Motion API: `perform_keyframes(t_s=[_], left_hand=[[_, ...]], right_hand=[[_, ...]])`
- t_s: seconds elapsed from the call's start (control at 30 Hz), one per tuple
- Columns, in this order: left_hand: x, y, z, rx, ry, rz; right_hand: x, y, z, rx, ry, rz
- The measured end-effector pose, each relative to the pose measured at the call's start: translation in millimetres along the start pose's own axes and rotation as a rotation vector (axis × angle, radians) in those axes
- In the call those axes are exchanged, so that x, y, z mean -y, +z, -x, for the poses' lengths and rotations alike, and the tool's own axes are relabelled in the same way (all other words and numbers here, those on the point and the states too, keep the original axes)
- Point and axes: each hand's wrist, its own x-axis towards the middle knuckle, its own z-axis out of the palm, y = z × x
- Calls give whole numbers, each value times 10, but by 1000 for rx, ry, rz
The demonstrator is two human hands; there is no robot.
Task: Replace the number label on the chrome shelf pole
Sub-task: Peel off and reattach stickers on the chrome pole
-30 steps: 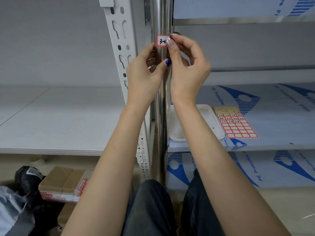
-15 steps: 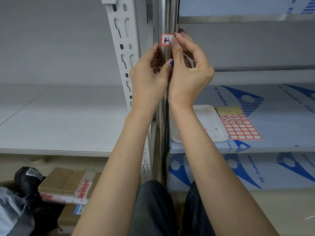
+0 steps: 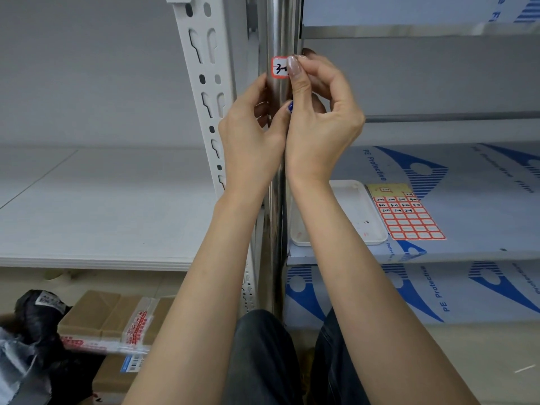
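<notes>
A chrome shelf pole [image 3: 280, 30] runs upright through the middle of the view. A small red-bordered white number label [image 3: 278, 67] with black handwriting sits on its front. My right hand [image 3: 318, 118] has its thumb pressed on the label's right edge, with the other fingers curled behind the pole. My left hand [image 3: 251, 133] wraps the pole just below the label, its blue-nailed thumb on the pole's front. A sheet of red-bordered labels [image 3: 404, 213] lies on the right shelf.
A white perforated upright [image 3: 204, 83] stands just left of the pole. A white tray [image 3: 359, 217] lies beside the label sheet on the film-covered right shelf [image 3: 467, 200]. A grey shelf [image 3: 102, 214] extends left. Cardboard boxes [image 3: 117, 320] and dark bags [image 3: 32, 346] sit on the floor.
The right thumb has shifted slightly right along the label, uncovering more of the handwriting. Both hands otherwise stay at the pole.
</notes>
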Motion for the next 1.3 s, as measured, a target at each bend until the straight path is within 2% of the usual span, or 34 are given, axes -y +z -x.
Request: perform_keyframes(t_s=[0.17, 0.5, 1.0, 1.3], left_hand=[[2, -7, 9, 2, 3, 9], [20, -35, -26, 41, 11, 13], [-7, -17, -3, 18, -3, 17], [5, -34, -2, 29, -2, 13]], right_hand=[[-56, -27, 136, 84, -8, 41], [39, 18, 74, -4, 112, -125], [15, 34, 2, -36, -45, 89], [25, 10, 88, -19, 21, -40]])
